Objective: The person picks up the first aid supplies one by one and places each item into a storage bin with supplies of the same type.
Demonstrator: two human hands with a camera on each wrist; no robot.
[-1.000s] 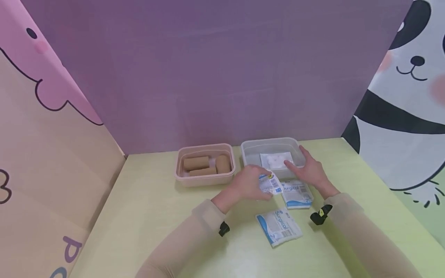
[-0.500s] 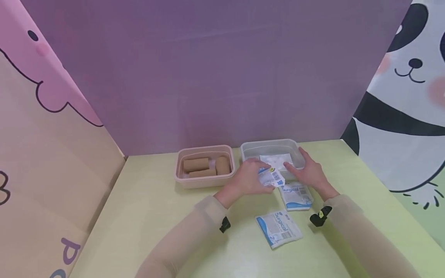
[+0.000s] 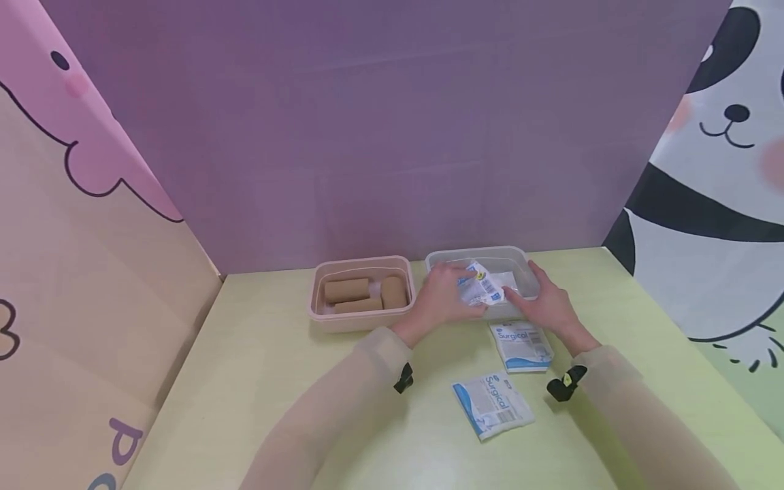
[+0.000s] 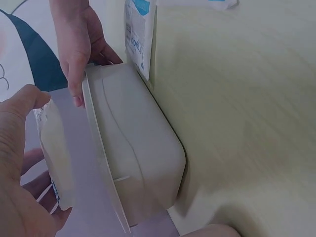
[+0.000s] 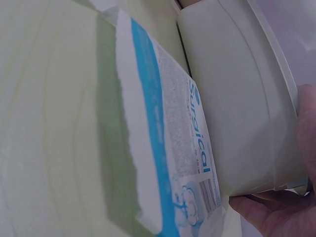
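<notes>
Above the pale plastic bin (image 3: 497,312), my left hand (image 3: 436,299) pinches a white and blue packet (image 3: 481,286) between thumb and fingers; the left wrist view shows the packet (image 4: 58,153) edge-on beside the bin's rim (image 4: 101,143). My right hand (image 3: 552,307) grips the bin's right end, thumb over the rim and fingers outside. Inside the bin lies another white packet (image 3: 507,279), partly hidden by the held one. A flat packet marked "Surgical" (image 3: 522,346) rests on the table right in front of the bin, also large in the right wrist view (image 5: 180,128).
A second "Surgical" packet (image 3: 493,407) lies nearer on the table (image 3: 257,381). To the left stands a pink bin (image 3: 361,322) with three brown rolls (image 3: 346,290). A purple wall (image 3: 392,136) rises behind, with printed panels at both sides.
My left hand has carried its packet up and forward from in front of the pale bin to over its opening. The right hand has stayed on the bin.
</notes>
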